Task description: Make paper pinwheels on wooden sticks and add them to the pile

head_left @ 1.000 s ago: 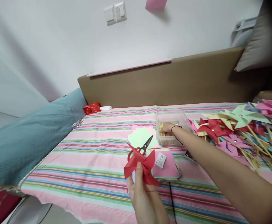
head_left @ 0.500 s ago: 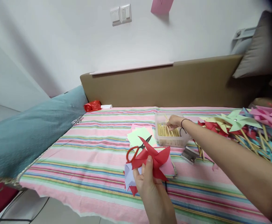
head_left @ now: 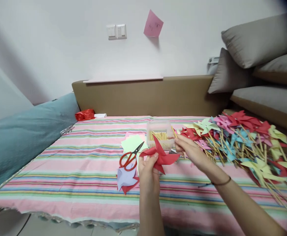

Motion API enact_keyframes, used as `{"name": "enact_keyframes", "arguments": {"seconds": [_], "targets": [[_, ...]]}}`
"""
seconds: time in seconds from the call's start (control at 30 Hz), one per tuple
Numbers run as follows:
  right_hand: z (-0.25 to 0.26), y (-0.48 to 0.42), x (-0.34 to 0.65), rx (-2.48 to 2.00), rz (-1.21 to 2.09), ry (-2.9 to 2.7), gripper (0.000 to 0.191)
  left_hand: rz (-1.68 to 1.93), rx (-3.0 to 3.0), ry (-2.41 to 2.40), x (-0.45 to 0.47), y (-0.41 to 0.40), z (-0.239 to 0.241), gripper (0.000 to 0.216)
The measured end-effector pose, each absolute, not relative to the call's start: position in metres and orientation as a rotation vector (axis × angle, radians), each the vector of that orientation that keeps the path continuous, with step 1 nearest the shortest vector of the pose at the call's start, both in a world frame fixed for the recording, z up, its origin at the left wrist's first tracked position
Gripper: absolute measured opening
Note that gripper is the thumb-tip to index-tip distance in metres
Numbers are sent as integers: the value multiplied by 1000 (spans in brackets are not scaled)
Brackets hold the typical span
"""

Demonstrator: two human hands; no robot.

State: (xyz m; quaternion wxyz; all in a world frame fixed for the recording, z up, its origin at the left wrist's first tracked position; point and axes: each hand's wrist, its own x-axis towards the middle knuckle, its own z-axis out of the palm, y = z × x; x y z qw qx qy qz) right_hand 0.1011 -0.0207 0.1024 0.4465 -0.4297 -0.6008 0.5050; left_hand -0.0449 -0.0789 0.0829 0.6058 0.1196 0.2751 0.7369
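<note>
Standing by, here's what I see. L hand (head_left: 150, 168) is clamped on the red pinwheel (head_left: 161, 156), thumb on top near the hub, fingers under. Prob. pinned there so the folded blades can't spring open. Pinwheel's up off the striped cloth (head_left: 71, 180), approx mid-width, face tilted up, so hub stays visible.

R hand (head_left: 190, 149) is closed on a thin wooden stick (head_left: 174, 131), fingers bunched round one end, other end poking up free past the fingertips. Stick & pinwheel are near each other, not touching AFAICT.

Clear bin (head_left: 159, 124) of loose sticks sits btwn pinwheel & cloth's back edge; prob. put there for a short reach, walls stop them rolling. Small metallic box (head_left: 174, 151) just in front of it, mostly behind R hand, contents n/a.

Scissors (head_left: 133, 152) lie to the left, blades over light green sheets (head_left: 131, 142), handles toward the front edge, so easy grab. Lavender pinwheel (head_left: 126, 178) just in front, no stick. Pile of pinwheels on sticks (head_left: 229, 150) fills the cloth's right end, presumably parked clear of the work.
</note>
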Motion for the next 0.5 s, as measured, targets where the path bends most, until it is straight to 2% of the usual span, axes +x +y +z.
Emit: {"name": "enact_keyframes", "arguments": {"seconds": [0.17, 0.33, 0.5], "targets": [[88, -90, 113, -970, 1285, -1409, 31, 1558, 480, 564, -37, -83, 84, 52], [70, -102, 121, -891, 1260, -1407, 27, 1458, 542, 483, -21, -83, 78, 60], [63, -104, 125, -849, 1235, -1326, 24, 1418, 604, 456, -10, -83, 72, 53]]}}
